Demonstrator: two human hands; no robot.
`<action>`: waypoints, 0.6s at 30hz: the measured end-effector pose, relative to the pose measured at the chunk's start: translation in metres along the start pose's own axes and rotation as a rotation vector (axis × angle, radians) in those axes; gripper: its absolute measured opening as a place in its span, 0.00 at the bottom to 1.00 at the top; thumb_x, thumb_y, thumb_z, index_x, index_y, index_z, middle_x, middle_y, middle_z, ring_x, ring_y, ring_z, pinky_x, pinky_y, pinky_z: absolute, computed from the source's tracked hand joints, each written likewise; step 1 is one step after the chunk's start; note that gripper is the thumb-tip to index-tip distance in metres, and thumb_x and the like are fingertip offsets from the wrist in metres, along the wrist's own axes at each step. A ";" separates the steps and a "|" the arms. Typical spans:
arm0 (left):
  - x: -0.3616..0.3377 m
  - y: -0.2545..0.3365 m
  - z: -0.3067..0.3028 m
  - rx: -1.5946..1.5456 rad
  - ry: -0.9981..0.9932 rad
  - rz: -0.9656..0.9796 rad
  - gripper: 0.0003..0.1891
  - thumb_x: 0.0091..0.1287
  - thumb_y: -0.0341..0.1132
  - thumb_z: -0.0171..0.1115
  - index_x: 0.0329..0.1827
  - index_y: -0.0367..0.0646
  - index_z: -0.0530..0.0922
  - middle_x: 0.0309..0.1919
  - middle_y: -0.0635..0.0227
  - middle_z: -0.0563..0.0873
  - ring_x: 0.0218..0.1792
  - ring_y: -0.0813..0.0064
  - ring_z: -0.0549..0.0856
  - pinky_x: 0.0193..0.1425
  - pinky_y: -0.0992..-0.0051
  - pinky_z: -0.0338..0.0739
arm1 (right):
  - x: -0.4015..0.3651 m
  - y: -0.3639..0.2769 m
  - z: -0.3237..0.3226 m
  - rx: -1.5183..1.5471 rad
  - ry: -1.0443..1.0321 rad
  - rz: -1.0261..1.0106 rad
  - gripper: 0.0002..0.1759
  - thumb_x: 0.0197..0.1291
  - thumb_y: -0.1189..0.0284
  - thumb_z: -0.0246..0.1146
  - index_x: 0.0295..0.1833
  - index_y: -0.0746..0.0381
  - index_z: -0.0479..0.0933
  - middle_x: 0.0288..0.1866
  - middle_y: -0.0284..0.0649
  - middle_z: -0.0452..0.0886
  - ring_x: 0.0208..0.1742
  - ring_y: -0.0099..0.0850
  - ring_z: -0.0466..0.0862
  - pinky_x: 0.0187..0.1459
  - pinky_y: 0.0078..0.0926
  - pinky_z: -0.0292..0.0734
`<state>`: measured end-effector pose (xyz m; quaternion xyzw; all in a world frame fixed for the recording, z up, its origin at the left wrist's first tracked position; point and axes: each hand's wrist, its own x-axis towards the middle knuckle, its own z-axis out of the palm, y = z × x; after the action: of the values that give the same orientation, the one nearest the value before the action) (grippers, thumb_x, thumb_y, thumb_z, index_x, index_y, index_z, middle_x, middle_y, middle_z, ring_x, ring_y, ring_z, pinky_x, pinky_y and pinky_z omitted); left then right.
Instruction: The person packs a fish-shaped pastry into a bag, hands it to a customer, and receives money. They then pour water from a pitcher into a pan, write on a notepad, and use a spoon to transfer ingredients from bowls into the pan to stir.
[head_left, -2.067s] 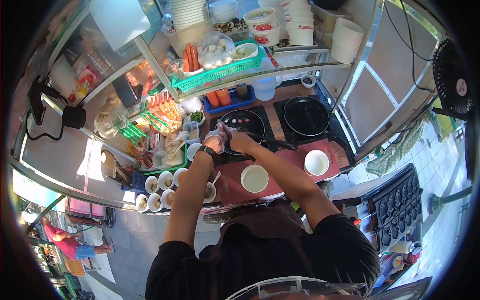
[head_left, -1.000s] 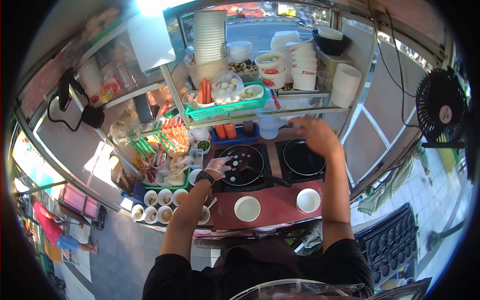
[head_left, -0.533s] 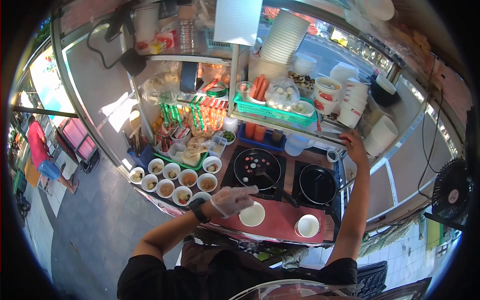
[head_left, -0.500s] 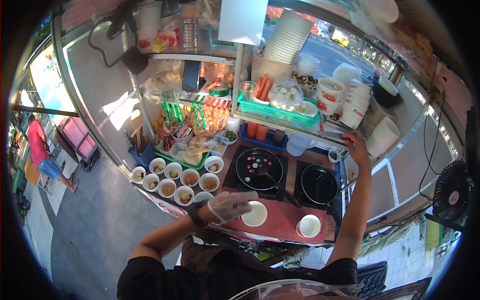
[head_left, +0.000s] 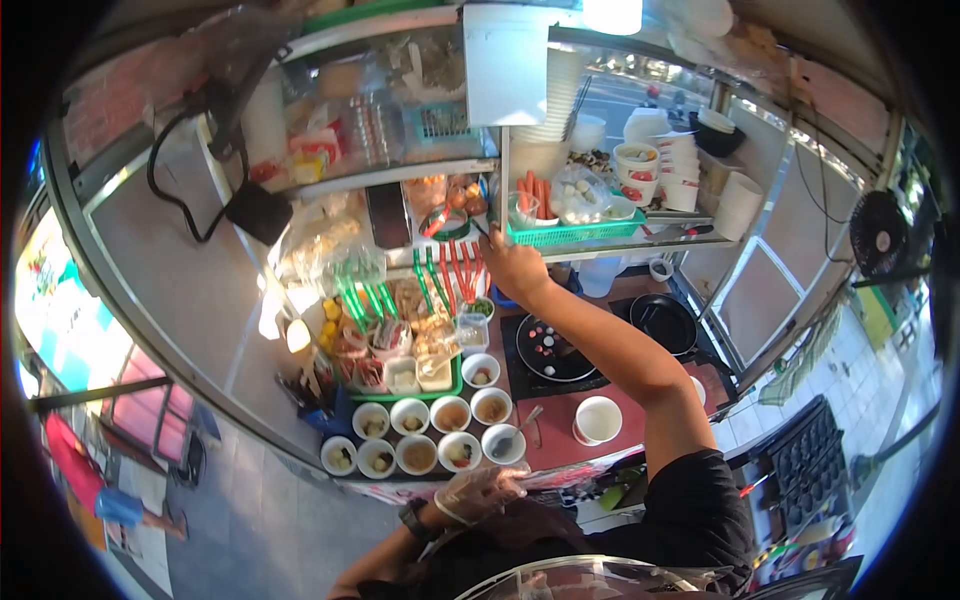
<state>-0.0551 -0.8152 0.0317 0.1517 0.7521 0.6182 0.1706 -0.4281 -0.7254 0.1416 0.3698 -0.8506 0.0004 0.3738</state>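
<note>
My right hand (head_left: 507, 262) is raised at the shelf post, left of the green basket (head_left: 575, 231). Its fingers are closed on something small that I cannot make out. My left hand (head_left: 482, 492), in a clear plastic glove, is low at the counter's front edge, just below the rows of white cups (head_left: 459, 452). The fingers of that hand look partly curled, but whether they hold anything is unclear. A paper bowl (head_left: 598, 420) stands on the red board. Behind my right forearm, a frying pan (head_left: 557, 348) holds small red and white pieces.
An empty black pan (head_left: 664, 322) sits on the right burner. Stacked bowls (head_left: 678, 172) and a knife are on the upper shelf. A green tray (head_left: 450, 385) holds ingredients. A person in red (head_left: 75, 455) is at the far left, and a fan (head_left: 880, 240) hangs at right.
My right hand has moved left from the shelf's right end to the middle post. My left hand has dropped from beside the paper bowl to the front edge. The view has shifted left.
</note>
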 end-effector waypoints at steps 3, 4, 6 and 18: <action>-0.033 -0.019 -0.025 -0.192 -0.009 -0.120 0.23 0.81 0.40 0.64 0.73 0.39 0.76 0.46 0.70 0.92 0.34 0.84 0.86 0.40 0.78 0.83 | 0.008 -0.013 0.003 -0.059 -0.067 0.045 0.14 0.66 0.71 0.61 0.54 0.64 0.80 0.56 0.52 0.87 0.30 0.43 0.92 0.27 0.41 0.89; -0.043 -0.046 -0.031 -0.241 0.010 -0.073 0.21 0.81 0.39 0.63 0.72 0.39 0.77 0.48 0.68 0.93 0.34 0.84 0.86 0.41 0.79 0.84 | 0.009 -0.015 0.002 -0.077 -0.061 0.066 0.14 0.66 0.71 0.61 0.54 0.64 0.80 0.56 0.52 0.87 0.30 0.43 0.92 0.27 0.41 0.89; -0.053 -0.082 -0.042 -0.276 -0.044 -0.021 0.22 0.81 0.36 0.63 0.74 0.39 0.74 0.51 0.65 0.92 0.38 0.81 0.88 0.41 0.77 0.85 | 0.009 -0.018 -0.001 -0.030 -0.191 0.194 0.12 0.64 0.72 0.62 0.48 0.67 0.84 0.41 0.47 0.89 0.36 0.42 0.94 0.29 0.41 0.88; -0.050 -0.094 -0.053 -0.343 -0.097 0.028 0.20 0.81 0.37 0.62 0.71 0.39 0.76 0.51 0.64 0.93 0.34 0.85 0.85 0.41 0.80 0.84 | 0.049 -0.011 -0.036 -0.206 -0.162 -0.194 0.06 0.55 0.70 0.67 0.28 0.58 0.86 0.33 0.38 0.86 0.37 0.37 0.91 0.33 0.36 0.84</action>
<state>-0.0355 -0.9015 -0.0473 0.1605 0.6245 0.7316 0.2214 -0.4206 -0.7543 0.1955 0.4089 -0.8337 -0.1527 0.3382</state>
